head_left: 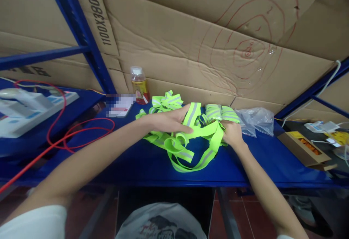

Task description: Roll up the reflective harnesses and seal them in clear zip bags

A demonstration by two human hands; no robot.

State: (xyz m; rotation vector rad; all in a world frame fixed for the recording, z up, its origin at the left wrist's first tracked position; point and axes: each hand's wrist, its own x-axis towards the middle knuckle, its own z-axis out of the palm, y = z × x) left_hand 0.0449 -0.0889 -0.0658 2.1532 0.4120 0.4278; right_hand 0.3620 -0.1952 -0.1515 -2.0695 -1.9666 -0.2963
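Note:
Neon-yellow reflective straps [205, 159] with a silver stripe lie in a loose tangle on the blue table, some loops curling toward its front edge. My left hand [176, 121] is closed on a strap, which sticks up past the fingers and also runs across to the right. On the other side, my right hand [231, 132] is closed on the straps, its fingertips partly hidden by them. Just behind my right hand sit rolled bundles of the same strap [214, 112]. More strap [167, 101] is heaped behind my left hand.
A bottle [140, 86] with a yellow and red label stands against the cardboard wall [169, 46]. Clear plastic bags [256, 121] lie right of the bundles. An open carton [304, 150] sits at the right, a red cable [89, 121] and power strip [40, 113] at the left.

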